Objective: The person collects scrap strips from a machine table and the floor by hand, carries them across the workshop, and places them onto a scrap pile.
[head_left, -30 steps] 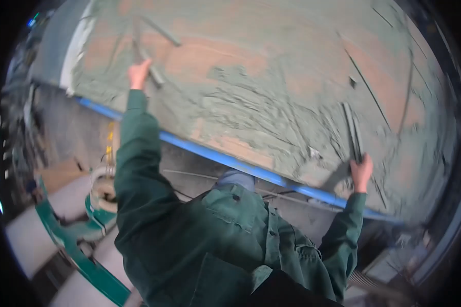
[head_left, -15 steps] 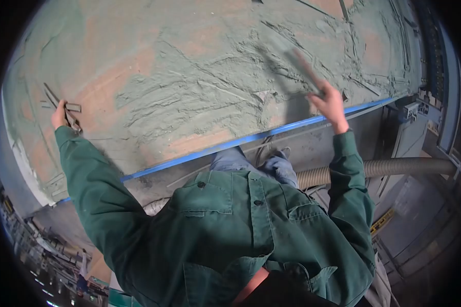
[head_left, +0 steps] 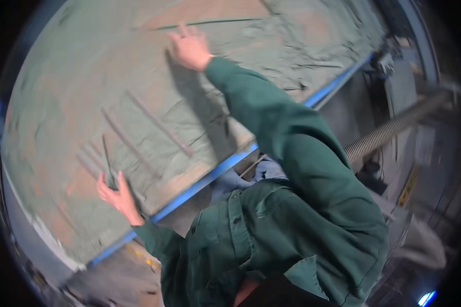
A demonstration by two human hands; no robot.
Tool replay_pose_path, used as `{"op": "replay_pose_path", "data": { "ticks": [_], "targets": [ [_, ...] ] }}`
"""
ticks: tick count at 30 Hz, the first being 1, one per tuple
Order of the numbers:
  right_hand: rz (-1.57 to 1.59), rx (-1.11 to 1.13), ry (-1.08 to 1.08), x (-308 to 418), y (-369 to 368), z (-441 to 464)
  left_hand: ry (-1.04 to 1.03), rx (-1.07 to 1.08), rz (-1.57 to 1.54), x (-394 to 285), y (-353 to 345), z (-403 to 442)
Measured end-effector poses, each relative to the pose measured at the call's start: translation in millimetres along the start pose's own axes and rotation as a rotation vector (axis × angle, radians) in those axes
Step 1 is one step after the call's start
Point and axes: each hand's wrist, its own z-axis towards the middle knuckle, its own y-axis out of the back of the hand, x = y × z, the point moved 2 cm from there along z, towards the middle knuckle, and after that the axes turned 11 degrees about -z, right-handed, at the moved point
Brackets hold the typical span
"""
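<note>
Thin, straight strips (head_left: 160,124) lie across the greenish surface (head_left: 51,123).

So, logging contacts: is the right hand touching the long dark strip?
Cannot tell: in the head view, the right hand overlaps the dark strip, but blur hides contact.

work surface (head_left: 123,71): rough, powdery, matt | jacket (head_left: 302,169): matt cloth | hose (head_left: 394,130): ribbed

Greyish strips (head_left: 160,123), green jacket (head_left: 312,169), tabletop (head_left: 61,123) — mottled green and pink
</note>
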Motion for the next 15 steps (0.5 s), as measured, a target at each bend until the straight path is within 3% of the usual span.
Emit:
{"op": "replay_pose_path", "data": {
  "ticks": [2,5,7,9,11,13,15],
  "targets": [
    [0.048,0.444,0.069,-19.1,-32.7,16.7,-0.001,0.216,-0.243,-47.1,-34.9,-5.4],
    [0.188,0.04,0.004,-15.0,16.5,-18.2,-0.096,0.54,-0.521,-124.4,-97.1,-19.3],
    [0.338,-0.035,0.049,-33.9,49.9,-56.5,-0.266,0.581,-0.52,-160.7,-133.7,-32.3],
    [0.309,-0.03,0.02,-84.1,79.5,-103.7,-0.226,0.726,-0.454,-187.4,-154.3,-40.5],
    [0.084,-0.116,-0.166,-154.4,100.2,-160.1,-0.247,0.712,-0.394,-194.0,-168.6,-48.0],
    [-0.145,0.02,-0.39,-216.9,115.1,-212.4,-0.272,0.719,-0.354,-196.5,-177.4,-50.2],
    [0.144,0.072,-0.424,-258.7,99.3,-249.7,-0.275,0.702,-0.324,-212.4,-173.0,-53.7]
  ]
}}
